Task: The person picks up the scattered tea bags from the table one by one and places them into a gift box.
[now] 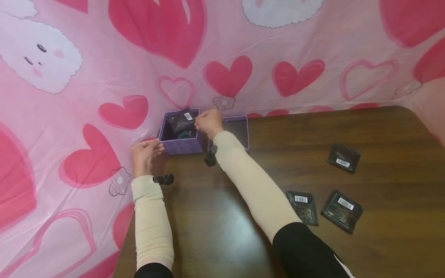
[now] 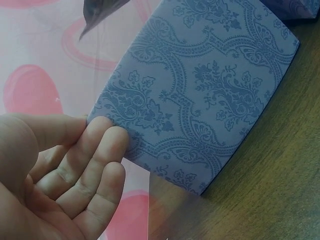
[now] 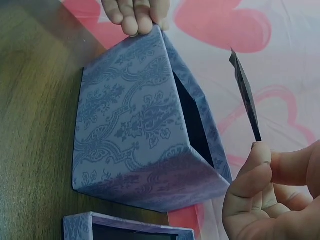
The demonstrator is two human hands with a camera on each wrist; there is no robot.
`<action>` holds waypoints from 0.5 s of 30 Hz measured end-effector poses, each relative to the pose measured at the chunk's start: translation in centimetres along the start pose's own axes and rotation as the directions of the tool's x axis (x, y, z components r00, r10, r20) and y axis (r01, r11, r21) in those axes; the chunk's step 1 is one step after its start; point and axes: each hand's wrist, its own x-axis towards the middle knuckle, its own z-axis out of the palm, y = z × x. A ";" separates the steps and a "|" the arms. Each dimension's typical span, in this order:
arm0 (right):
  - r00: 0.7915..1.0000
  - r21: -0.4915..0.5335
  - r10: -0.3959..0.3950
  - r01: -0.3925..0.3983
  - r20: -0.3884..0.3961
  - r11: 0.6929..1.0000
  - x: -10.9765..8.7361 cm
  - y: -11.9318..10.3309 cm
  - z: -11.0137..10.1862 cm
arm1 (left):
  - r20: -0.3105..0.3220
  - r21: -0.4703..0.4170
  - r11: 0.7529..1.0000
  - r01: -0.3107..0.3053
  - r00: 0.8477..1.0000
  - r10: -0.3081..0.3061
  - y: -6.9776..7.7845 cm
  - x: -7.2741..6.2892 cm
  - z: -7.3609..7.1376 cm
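Observation:
A purple patterned box [image 1: 182,147] stands open-topped at the table's far left, with dark contents and a small teal-marked item [image 1: 187,134] inside. My left hand [image 1: 144,154] pinches the box's near left top corner between thumb and fingers; the left wrist view shows this grip on the patterned wall [image 2: 200,95]. Over the box's opening, my right hand [image 1: 209,122] pinches a flat black packet [image 1: 182,120] with a white barcode label by its edge. From the right wrist view the packet [image 3: 245,95] appears edge-on, above the box rim.
A shallow purple lid [image 1: 247,133] lies right of the box, partly behind my right wrist. Three more black packets lie on the right of the brown table: one farther back [image 1: 344,157], two nearer [image 1: 342,211], [image 1: 306,210]. A pink heart-print cloth [image 1: 264,46] hangs along the back and left.

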 end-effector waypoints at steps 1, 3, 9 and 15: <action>1.000 -0.001 -0.001 0.001 -0.002 1.000 0.0 0.0 0.1 | 0.000 0.000 1.000 0.004 1.000 -0.004 -0.1 0.0 0.0; 1.000 -0.011 0.004 -0.004 -0.010 1.000 0.1 0.0 0.2 | 0.000 0.003 1.000 0.012 1.000 -0.012 -0.1 -0.1 0.2; 1.000 0.009 0.012 -0.012 0.025 1.000 0.6 0.5 -0.2 | 0.011 -0.003 1.000 0.009 1.000 -0.009 0.1 -0.1 0.7; 0.990 0.022 0.048 -0.051 0.136 0.998 0.9 1.4 -1.8 | 0.009 -0.019 1.000 -0.002 1.000 0.002 0.3 0.1 1.1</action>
